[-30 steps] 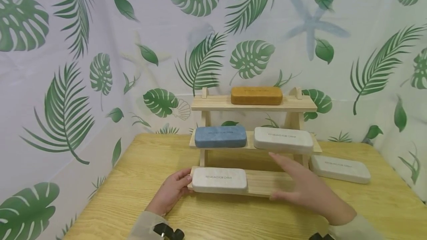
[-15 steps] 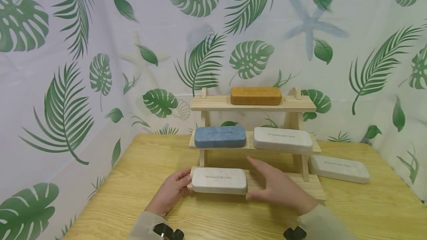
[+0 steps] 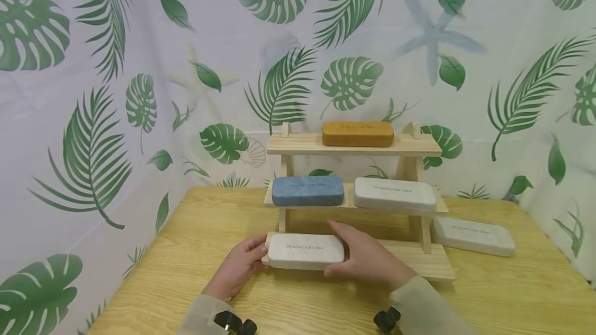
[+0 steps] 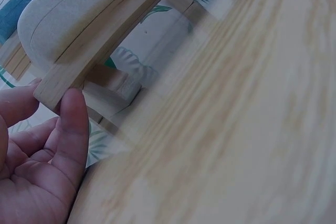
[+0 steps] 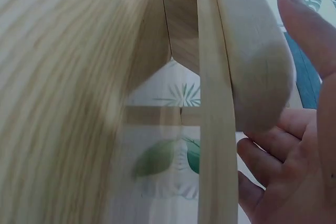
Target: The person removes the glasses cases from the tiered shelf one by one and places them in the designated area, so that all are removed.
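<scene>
A white glasses case (image 3: 304, 250) lies on the lowest board of a small three-step wooden display rack (image 3: 414, 262). My left hand (image 3: 238, 267) pinches the left end of that board between thumb and fingers, as the left wrist view shows. Around the right end of the white case stands my right hand (image 3: 365, 257), its fingers spread behind and in front of it. In the right wrist view a gap shows between the upper digit and the case (image 5: 257, 66), while the lower fingertips lie close by its end; contact is unclear.
The middle board carries a blue glasses case (image 3: 308, 191) and another white case (image 3: 395, 193). An orange case (image 3: 357, 134) sits on the top board. A further white case (image 3: 474, 235) lies right of the rack on the wooden table (image 3: 186, 231). Leaf-patterned cloth (image 3: 209, 40) hangs behind.
My right hand has moved left along the lowest board, from its right part to the right end of the white case. The left hand and the cases have stayed put.
</scene>
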Demonstrator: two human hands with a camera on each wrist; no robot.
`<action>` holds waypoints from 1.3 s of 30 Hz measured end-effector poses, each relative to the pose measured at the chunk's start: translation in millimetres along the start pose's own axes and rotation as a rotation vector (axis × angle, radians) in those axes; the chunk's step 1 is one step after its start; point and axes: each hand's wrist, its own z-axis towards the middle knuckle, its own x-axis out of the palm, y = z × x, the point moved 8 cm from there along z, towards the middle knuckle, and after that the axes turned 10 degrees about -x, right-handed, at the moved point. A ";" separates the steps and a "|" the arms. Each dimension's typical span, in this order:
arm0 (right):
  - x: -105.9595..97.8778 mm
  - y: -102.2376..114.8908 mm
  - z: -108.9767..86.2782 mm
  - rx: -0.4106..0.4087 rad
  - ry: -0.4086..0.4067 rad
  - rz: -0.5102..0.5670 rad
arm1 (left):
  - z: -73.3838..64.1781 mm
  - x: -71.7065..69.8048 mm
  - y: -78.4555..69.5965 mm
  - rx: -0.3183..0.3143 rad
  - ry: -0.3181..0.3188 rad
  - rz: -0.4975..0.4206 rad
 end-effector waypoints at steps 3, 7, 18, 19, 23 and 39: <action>4.2 2.8 4.7 0.000 0.002 0.003 | 0.1 0.6 -0.7 0.000 0.004 0.003; 8.5 5.3 8.7 -0.009 -0.005 0.005 | 0.0 0.4 -1.4 -0.001 0.003 0.002; 16.9 7.0 13.9 -0.011 -0.012 -0.043 | 1.3 -1.6 -5.2 0.009 -0.026 0.023; 17.7 6.9 14.5 -0.007 -0.011 -0.050 | 1.3 -1.9 -5.7 0.010 -0.027 0.025; 19.7 6.6 16.4 0.004 -0.019 -0.073 | 1.4 -3.1 -7.0 0.013 -0.032 0.033; 25.7 3.8 10.0 0.014 -0.092 -0.136 | 1.0 -0.5 1.3 0.011 -0.003 0.025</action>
